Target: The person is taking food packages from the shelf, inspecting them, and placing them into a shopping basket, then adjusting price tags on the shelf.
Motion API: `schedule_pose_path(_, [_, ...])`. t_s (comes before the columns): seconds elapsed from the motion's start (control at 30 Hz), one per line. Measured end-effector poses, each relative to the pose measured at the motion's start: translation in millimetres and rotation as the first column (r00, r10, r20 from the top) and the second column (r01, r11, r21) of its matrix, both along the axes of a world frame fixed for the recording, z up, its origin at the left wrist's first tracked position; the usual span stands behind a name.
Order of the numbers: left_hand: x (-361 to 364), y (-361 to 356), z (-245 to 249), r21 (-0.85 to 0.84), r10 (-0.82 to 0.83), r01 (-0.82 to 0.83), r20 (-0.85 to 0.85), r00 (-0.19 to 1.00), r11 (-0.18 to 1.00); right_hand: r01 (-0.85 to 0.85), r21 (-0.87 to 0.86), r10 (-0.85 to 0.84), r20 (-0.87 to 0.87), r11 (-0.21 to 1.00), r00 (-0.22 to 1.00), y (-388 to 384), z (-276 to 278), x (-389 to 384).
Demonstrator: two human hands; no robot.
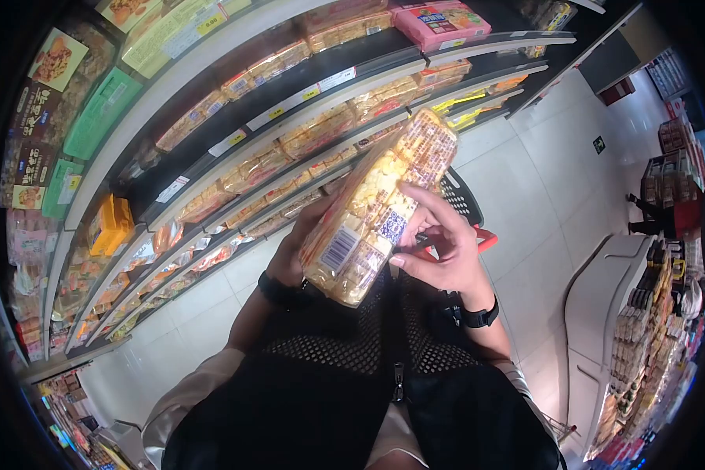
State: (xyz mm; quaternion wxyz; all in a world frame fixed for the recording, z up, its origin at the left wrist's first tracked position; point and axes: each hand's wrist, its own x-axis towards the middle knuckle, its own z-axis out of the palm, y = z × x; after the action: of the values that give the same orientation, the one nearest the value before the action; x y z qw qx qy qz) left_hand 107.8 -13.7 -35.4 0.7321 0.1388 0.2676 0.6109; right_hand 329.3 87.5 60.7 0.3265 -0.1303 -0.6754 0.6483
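A long clear packet of yellow biscuits (380,207), with a barcode label and a QR label on its back, is held up in front of me. My left hand (294,251) grips it from behind at its lower end, mostly hidden by the packet. My right hand (439,243) touches the packet's right side with its fingertips near the QR label, fingers spread. Both wrists wear black bands.
Curved shop shelves (290,102) packed with biscuit and snack packets fill the left and top. A black shopping basket with red handle (466,207) sits behind my hands on the white tiled floor (556,180). Another display stand (642,313) is at the right.
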Motion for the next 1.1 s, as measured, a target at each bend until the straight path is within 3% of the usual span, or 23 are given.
schedule_pose_path(0.07, [3.9, -8.0, -8.3, 0.084, 0.013, -0.022, 0.105, 0.994, 0.996, -0.011, 0.024, 0.012, -0.017, 1.0, 1.0, -2.8, 5.2, 0.8])
schedule_pose_path(0.17, [7.7, 15.2, 35.5, 0.051, -0.097, 0.092, 0.087, 0.991, 0.994, 0.027, 0.083, -0.024, -0.037, 0.996, 0.999, -3.9, 4.6, 2.4])
schedule_pose_path(0.2, [13.8, 21.5, 40.4, 0.157, -0.001, -0.005, 0.038, 0.999, 0.988, 0.091, 0.169, -0.091, -0.008, 0.981, 0.996, -5.0, 11.4, 1.8])
schedule_pose_path(0.23, [7.4, 24.9, 25.7, 0.155, -0.001, -0.004, 0.034, 0.999, 0.988, 0.15, 0.254, -0.159, 0.014, 0.955, 0.987, -6.2, 21.6, 0.6])
schedule_pose_path(0.27, [-2.4, 28.6, -3.3, 0.265, 0.013, -0.017, 0.014, 1.0, 0.964, 0.151, 0.25, -0.158, 0.01, 0.956, 0.987, -7.5, 28.6, -0.7])
schedule_pose_path(0.33, [-1.1, 34.4, -4.2, 0.382, 0.092, -0.093, 0.021, 0.995, 0.92, 0.239, 0.538, -0.382, 0.171, 0.808, 0.908, -11.3, 37.9, -2.4])
schedule_pose_path(0.37, [2.4, 30.4, -2.0, 0.375, 0.092, -0.091, 0.016, 0.996, 0.922, 0.242, 0.531, -0.382, 0.17, 0.812, 0.909, -9.2, 37.2, -1.2])
schedule_pose_path(0.43, [19.6, 26.7, 64.6, 0.331, 0.104, -0.108, 0.031, 0.994, 0.937, 0.077, 0.762, -0.334, 0.188, 0.642, 0.924, -2.8, 34.5, 3.5])
schedule_pose_path(0.5, [17.6, 30.2, 56.1, 0.299, 0.102, -0.118, 0.068, 0.992, 0.947, 0.119, 0.747, -0.353, 0.163, 0.655, 0.921, -5.3, 38.9, 1.7])
schedule_pose_path(0.57, [18.6, 32.2, 52.7, 0.5, 0.125, -0.021, -0.175, 0.977, 0.866, 0.13, 0.737, -0.38, 0.181, 0.663, 0.907, -3.9, 41.2, 4.0])
schedule_pose_path(0.6, [24.3, 29.7, 59.9, 0.475, 0.1, -0.083, -0.009, 0.995, 0.876, 0.13, 0.725, -0.383, 0.195, 0.676, 0.903, -4.1, 41.1, 5.3])
schedule_pose_path(0.63, [25.4, 31.0, 64.9, 0.472, 0.103, -0.084, -0.014, 0.995, 0.878, 0.131, 0.722, -0.379, 0.193, 0.68, 0.905, -3.5, 41.3, 6.2])
schedule_pose_path(0.7, [25.4, 33.9, 70.6, 0.625, 0.148, 0.066, -0.284, 0.947, 0.778, 0.118, 0.724, -0.368, 0.197, 0.679, 0.909, -3.0, 42.2, 7.2])
schedule_pose_path(0.8, [29.7, 29.6, 70.0, 0.478, 0.13, -0.027, -0.184, 0.974, 0.878, 0.112, 0.719, -0.368, 0.21, 0.686, 0.906, -3.8, 44.9, 7.7])
schedule_pose_path(0.97, [24.2, 30.6, 47.1, 0.319, 0.081, -0.052, -0.079, 0.994, 0.946, 0.106, 0.726, -0.372, 0.217, 0.679, 0.902, 1.6, 40.7, 9.7])
schedule_pose_path(1.1, [10.5, 33.6, 11.5, 0.141, -0.017, 0.032, -0.108, 0.994, 0.989, 0.132, 0.664, -0.411, 0.283, 0.736, 0.867, 26.1, 22.4, 21.3])
